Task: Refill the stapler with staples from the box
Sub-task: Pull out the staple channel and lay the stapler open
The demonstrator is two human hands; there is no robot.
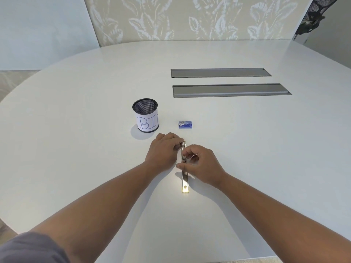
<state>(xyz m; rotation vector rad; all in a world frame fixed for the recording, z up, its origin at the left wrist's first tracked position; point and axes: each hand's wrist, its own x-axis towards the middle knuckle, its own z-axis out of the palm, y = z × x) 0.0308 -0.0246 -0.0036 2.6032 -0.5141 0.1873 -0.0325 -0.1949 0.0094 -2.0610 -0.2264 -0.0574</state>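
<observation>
Both hands hold the stapler (183, 168), which lies opened out flat on the white desk (247, 149): the left hand (163, 150) steadies its far end, while the right hand (201, 164) has a narrow pinching grip at the middle hinge. It looks rigid, light, slick polished metal — best taken by its long edges. The small blue cardboard box (186, 124) sits closed just beyond, near a black mesh cup (145, 115).

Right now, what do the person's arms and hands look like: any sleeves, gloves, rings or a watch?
Both forearms are bare from the elbow down. The left hand and right hand wear no gloves, and no watch or wristband shows on either wrist. No rings are visible on the fingers that show. A grey short sleeve covers the left upper arm; the right upper arm is out of frame.
</observation>
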